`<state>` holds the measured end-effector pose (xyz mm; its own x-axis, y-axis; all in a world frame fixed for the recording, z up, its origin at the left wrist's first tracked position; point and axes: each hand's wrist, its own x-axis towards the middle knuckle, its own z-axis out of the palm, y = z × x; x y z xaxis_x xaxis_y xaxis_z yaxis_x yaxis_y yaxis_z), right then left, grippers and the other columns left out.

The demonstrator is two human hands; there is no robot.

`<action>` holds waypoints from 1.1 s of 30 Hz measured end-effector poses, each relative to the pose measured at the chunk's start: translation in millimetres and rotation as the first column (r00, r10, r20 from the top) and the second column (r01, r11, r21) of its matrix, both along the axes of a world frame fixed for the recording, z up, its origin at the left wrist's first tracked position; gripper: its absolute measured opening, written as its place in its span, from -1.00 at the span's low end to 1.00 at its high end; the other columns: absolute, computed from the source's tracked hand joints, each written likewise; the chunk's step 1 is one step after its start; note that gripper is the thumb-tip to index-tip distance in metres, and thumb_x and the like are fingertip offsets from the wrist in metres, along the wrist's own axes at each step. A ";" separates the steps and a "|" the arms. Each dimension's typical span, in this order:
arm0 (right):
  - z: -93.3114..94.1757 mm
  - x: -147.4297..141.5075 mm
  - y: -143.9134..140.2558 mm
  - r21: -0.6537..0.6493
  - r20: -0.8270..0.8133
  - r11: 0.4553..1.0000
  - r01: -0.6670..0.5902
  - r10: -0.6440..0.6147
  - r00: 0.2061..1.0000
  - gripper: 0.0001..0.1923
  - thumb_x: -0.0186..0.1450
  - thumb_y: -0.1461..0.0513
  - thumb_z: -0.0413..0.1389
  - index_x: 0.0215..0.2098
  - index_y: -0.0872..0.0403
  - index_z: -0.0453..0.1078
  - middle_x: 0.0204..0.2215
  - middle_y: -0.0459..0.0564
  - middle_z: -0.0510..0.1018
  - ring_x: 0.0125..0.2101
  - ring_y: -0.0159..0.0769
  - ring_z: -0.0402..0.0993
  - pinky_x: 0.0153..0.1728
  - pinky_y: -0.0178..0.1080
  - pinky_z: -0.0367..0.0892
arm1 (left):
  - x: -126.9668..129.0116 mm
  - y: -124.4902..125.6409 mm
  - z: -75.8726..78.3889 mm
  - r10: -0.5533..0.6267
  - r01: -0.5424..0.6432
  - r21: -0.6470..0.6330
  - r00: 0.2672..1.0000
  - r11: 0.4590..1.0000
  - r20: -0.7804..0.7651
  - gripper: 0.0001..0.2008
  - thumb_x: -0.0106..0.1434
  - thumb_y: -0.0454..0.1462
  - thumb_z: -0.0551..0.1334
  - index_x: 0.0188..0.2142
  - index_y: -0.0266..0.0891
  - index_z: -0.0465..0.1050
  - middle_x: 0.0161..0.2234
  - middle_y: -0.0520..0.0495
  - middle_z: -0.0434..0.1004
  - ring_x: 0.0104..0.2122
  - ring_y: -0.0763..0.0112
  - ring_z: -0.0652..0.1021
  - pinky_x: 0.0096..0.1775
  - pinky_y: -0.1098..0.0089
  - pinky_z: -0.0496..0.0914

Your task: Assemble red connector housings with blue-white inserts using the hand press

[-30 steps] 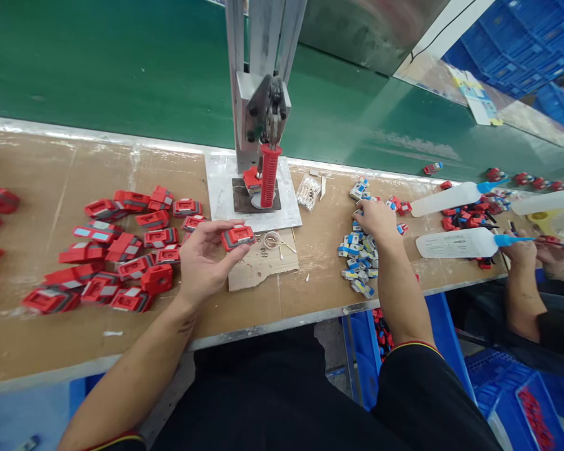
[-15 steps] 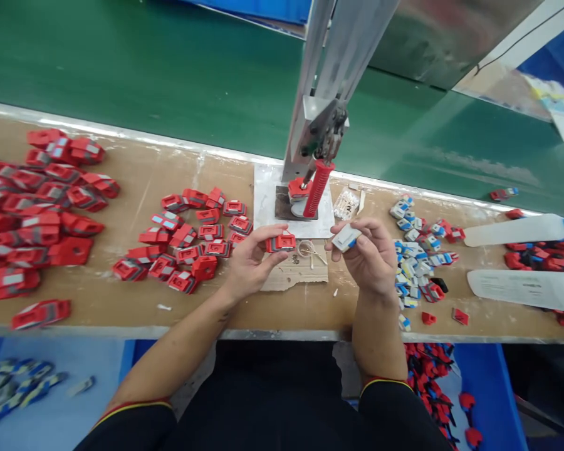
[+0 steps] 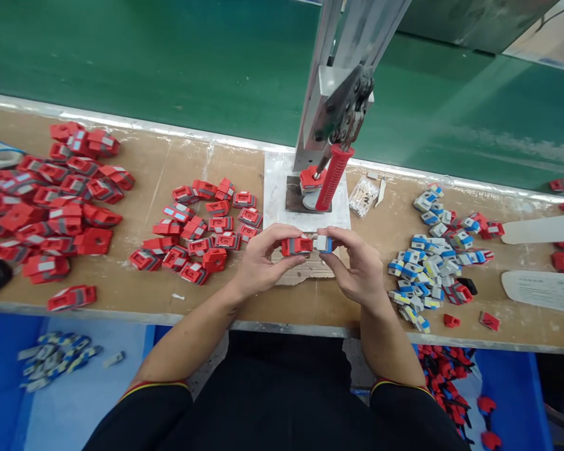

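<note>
My left hand (image 3: 263, 260) pinches a red plastic piece (image 3: 295, 245) with a grey band, shaped like a small toy vehicle body. Facing it, my right hand (image 3: 357, 263) grips a white-and-blue plastic piece (image 3: 323, 243) between thumb and fingers. The two pieces are end to end, very close; whether they touch I cannot tell. Just beyond my hands stands a toggle clamp press with a red handle (image 3: 331, 178), and another red piece (image 3: 310, 178) sits under its plunger. Beneath my hands lies torn cardboard (image 3: 310, 272), partly hidden.
Red pieces (image 3: 216, 241) lie in piles on the left of the bench. White-and-blue pieces (image 3: 425, 263) are heaped at the right. A bag of cotton swabs (image 3: 363, 195) lies beside the press. Blue bins (image 3: 510, 382) with parts stand below the bench edge, before a green surface (image 3: 145, 62).
My hands have come together, bringing the white-and-blue piece up against or near the red one. The right piece has been turned. The head view has shifted slightly.
</note>
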<state>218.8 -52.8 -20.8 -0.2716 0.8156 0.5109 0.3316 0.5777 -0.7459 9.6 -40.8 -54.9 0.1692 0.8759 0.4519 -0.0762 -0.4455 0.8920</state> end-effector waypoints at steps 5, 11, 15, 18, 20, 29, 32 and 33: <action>4.5 1.3 3.2 0.057 0.031 0.998 -0.022 0.020 0.999 -0.49 0.39 0.40 0.22 0.23 -0.15 0.43 -0.02 0.01 0.71 -0.03 -0.13 0.64 -0.06 -0.04 0.63 | -2.3 -0.9 4.8 -0.065 0.063 -0.106 0.998 0.992 -0.015 -0.66 0.26 -0.14 0.49 -0.02 -0.18 0.61 -0.12 -0.16 0.67 -0.15 0.28 0.67 -0.10 0.31 0.56; 3.0 -6.2 0.8 0.193 -0.007 0.979 -0.069 0.072 0.997 -0.51 0.41 0.44 0.13 0.19 -0.16 0.44 -0.03 0.03 0.70 -0.02 -0.15 0.66 -0.06 0.00 0.64 | -7.0 -2.3 19.1 -0.299 0.333 -0.518 0.942 0.788 0.151 -0.41 0.39 0.22 0.21 -0.16 -0.28 0.61 -0.48 -0.02 0.52 -0.50 0.42 0.54 -0.44 0.43 0.45; 2.3 -13.2 -3.1 0.290 0.043 0.952 -0.099 0.090 0.995 -0.53 0.42 0.42 0.13 0.16 -0.18 0.48 -0.05 0.02 0.69 -0.02 -0.17 0.65 -0.08 0.00 0.65 | -4.8 -2.7 24.5 -0.332 0.481 -0.673 0.876 0.562 0.349 -0.37 0.24 0.29 0.31 -0.23 -0.28 0.52 -0.57 0.06 0.44 -0.66 0.49 0.42 -0.63 0.48 0.32; 0.9 -13.5 -4.8 0.242 0.065 0.958 -0.156 0.144 0.987 -0.53 0.42 0.40 0.13 0.12 -0.28 0.53 -0.02 -0.02 0.70 0.01 -0.14 0.64 -0.07 0.03 0.66 | -3.1 -1.9 26.2 -0.304 0.523 -0.692 0.852 0.497 0.426 -0.40 0.21 0.26 0.35 -0.32 -0.27 0.47 -0.57 0.05 0.44 -0.69 0.50 0.38 -0.68 0.49 0.26; 0.2 -12.5 -5.2 0.221 0.066 0.959 -0.175 0.164 0.984 -0.51 0.42 0.39 0.14 0.13 -0.32 0.53 -0.01 -0.03 0.70 0.01 -0.12 0.63 -0.08 0.05 0.66 | -2.9 -1.4 26.8 -0.294 0.534 -0.696 0.845 0.480 0.447 -0.44 0.24 0.23 0.34 -0.33 -0.26 0.45 -0.59 0.04 0.44 -0.72 0.51 0.36 -0.71 0.48 0.23; -0.6 -10.4 -5.1 0.281 -0.006 0.959 -0.036 0.039 0.999 -0.56 0.38 0.34 0.21 0.10 -0.30 0.50 -0.10 -0.02 0.71 -0.14 -0.09 0.67 -0.22 0.06 0.66 | -4.3 -0.5 31.6 -0.309 0.578 -0.681 0.816 0.450 0.489 -0.48 0.25 0.17 0.34 -0.33 -0.28 0.48 -0.64 0.07 0.38 -0.75 0.50 0.32 -0.73 0.48 0.19; 0.7 -11.3 -5.8 0.231 -0.121 0.971 0.063 -0.036 0.992 -0.55 0.37 0.30 0.24 0.15 -0.28 0.43 -0.13 0.00 0.69 -0.18 -0.08 0.67 -0.24 0.06 0.66 | -5.1 -0.1 33.3 -0.318 0.605 -0.660 0.796 0.446 0.515 -0.49 0.27 0.16 0.34 -0.34 -0.28 0.50 -0.66 0.08 0.34 -0.75 0.50 0.31 -0.73 0.47 0.17; 1.3 -12.8 -6.4 0.208 -0.152 0.975 0.073 -0.041 0.987 -0.55 0.37 0.29 0.24 0.16 -0.26 0.41 -0.14 0.02 0.68 -0.19 -0.09 0.67 -0.24 0.03 0.66 | -5.1 -0.1 33.7 -0.319 0.612 -0.655 0.790 0.443 0.523 -0.49 0.26 0.16 0.34 -0.35 -0.28 0.50 -0.67 0.08 0.34 -0.76 0.49 0.31 -0.74 0.47 0.16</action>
